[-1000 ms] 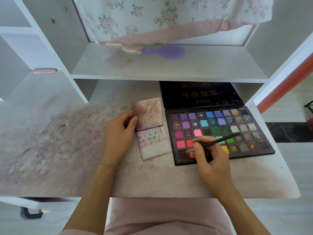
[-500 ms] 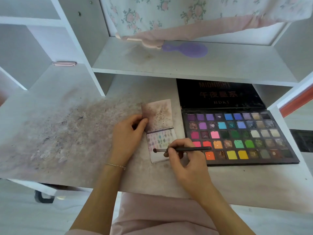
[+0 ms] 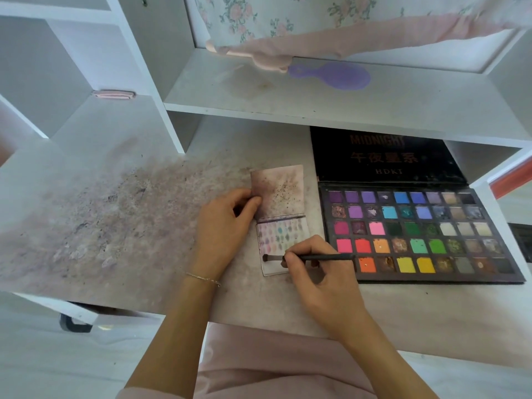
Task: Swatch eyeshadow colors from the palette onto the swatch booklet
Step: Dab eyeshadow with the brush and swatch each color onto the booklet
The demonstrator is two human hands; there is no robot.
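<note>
Since leaving the open multicoloured eyeshadow palette (image 3: 414,234), right hand (image 3: 319,280) is pinching the thin black brush (image 3: 311,257), tip dabbing the small white swatch booklet (image 3: 280,226); left hand (image 3: 223,228) is pinning its edge, so light short strokes suit best

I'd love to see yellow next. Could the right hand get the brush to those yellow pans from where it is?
Probably yes. The right hand holds the brush just left of the open palette, and the yellow pans lie uncovered in the nearest row with nothing between.
</note>
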